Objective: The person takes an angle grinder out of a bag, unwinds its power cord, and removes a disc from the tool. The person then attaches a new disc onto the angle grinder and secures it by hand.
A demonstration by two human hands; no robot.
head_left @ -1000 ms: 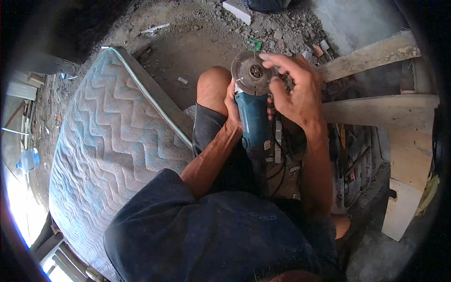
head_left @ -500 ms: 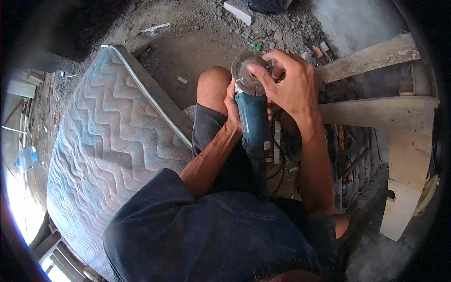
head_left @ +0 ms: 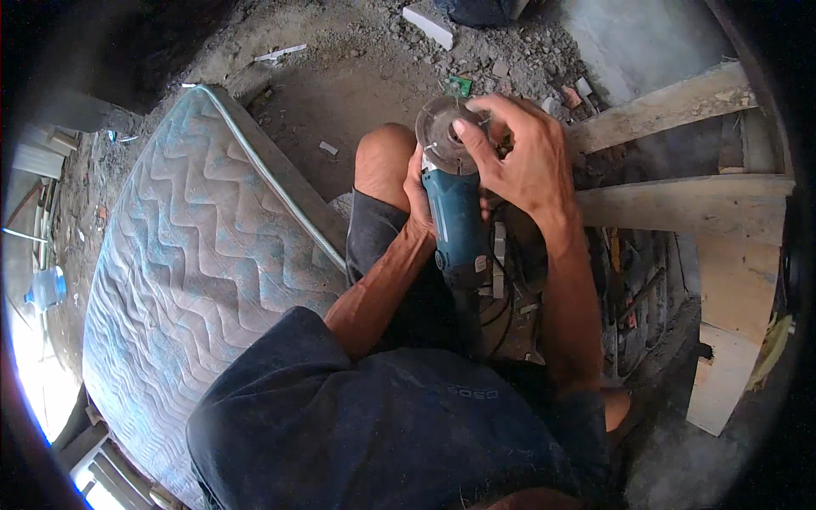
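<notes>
The left hand (head_left: 418, 189) is wrapped tight around the teal plastic-bodied angle grinder (head_left: 455, 223). Just above that grip sits the round grey metal cutting disc (head_left: 442, 129), with the right hand's (head_left: 520, 157) fingertips pressed on its hub. This looks like disc fitting; next, 1 firm locking turn.

At twelve o'clock beyond my right hand (head_left: 523, 157) lies open dirt floor (head_left: 340, 93) with scattered rubble (head_left: 501, 51). At three o'clock wooden planks (head_left: 680, 200) block my reach. At nine o'clock my knee (head_left: 382, 161) and the quilted mattress (head_left: 187, 255) hem my left hand (head_left: 418, 191) in closely.
</notes>
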